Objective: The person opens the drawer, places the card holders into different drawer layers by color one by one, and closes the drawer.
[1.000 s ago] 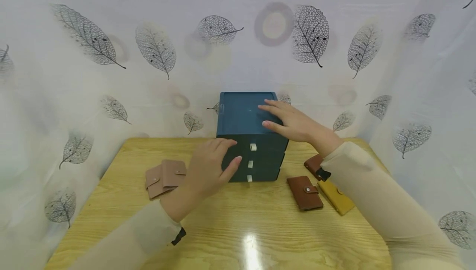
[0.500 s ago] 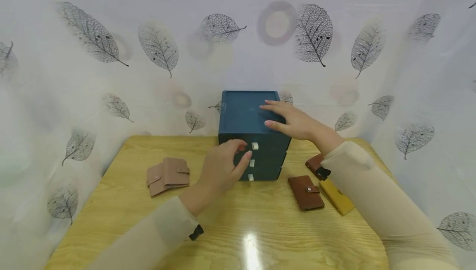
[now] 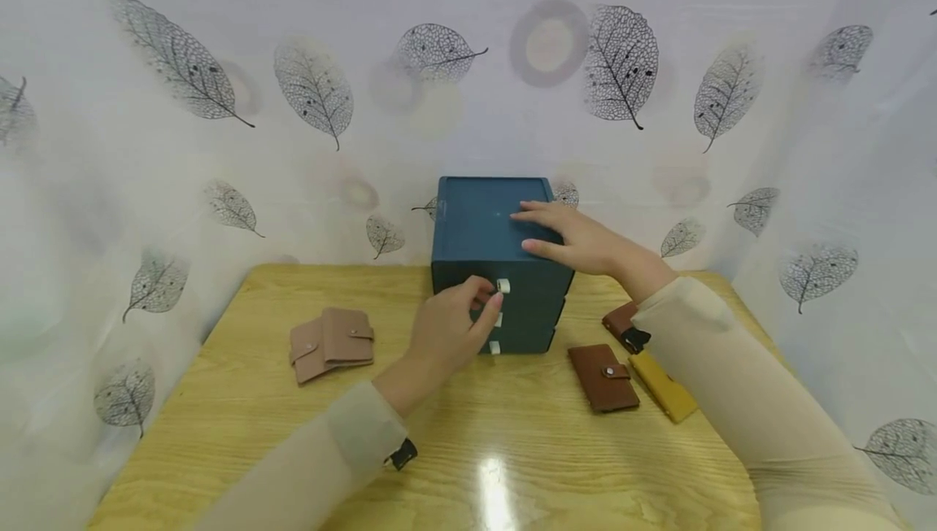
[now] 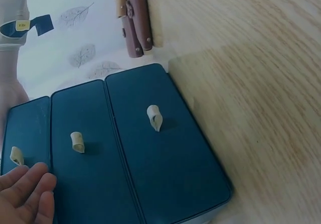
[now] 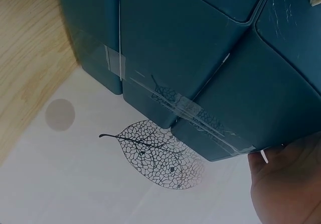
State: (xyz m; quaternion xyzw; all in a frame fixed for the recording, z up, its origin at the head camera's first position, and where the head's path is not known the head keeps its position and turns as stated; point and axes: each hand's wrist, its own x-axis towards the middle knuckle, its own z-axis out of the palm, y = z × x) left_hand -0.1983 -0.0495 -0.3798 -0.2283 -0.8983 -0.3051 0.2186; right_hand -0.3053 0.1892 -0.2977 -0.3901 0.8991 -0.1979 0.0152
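Observation:
A dark blue three-drawer box (image 3: 476, 226) stands at the back of the table, its drawers closed. Each drawer front bears a small cream pull tab. My left hand (image 3: 448, 326) is at the front, thumb and bent fingertips right beside the top drawer's pull tab (image 3: 503, 285). In the left wrist view, the fingers (image 4: 31, 186) lie just short of that top tab (image 4: 16, 156), with a sliver of drawer front showing between. My right hand (image 3: 581, 240) rests on the box's top right edge, fingers spread. The right wrist view shows the box's taped side (image 5: 165, 48).
Two pink wallets (image 3: 347, 337) overlap on the table's left side. To the right lie a brown snap wallet (image 3: 602, 378), a yellow wallet (image 3: 662, 389) and another brown wallet (image 3: 618, 324), partly under the right sleeve. A leaf-print curtain (image 3: 468, 124) hangs behind the table.
My left hand has moved right across the drawer fronts to the top pull tab, its thumb and fingers drawing closer together. The right hand has stayed on the box.

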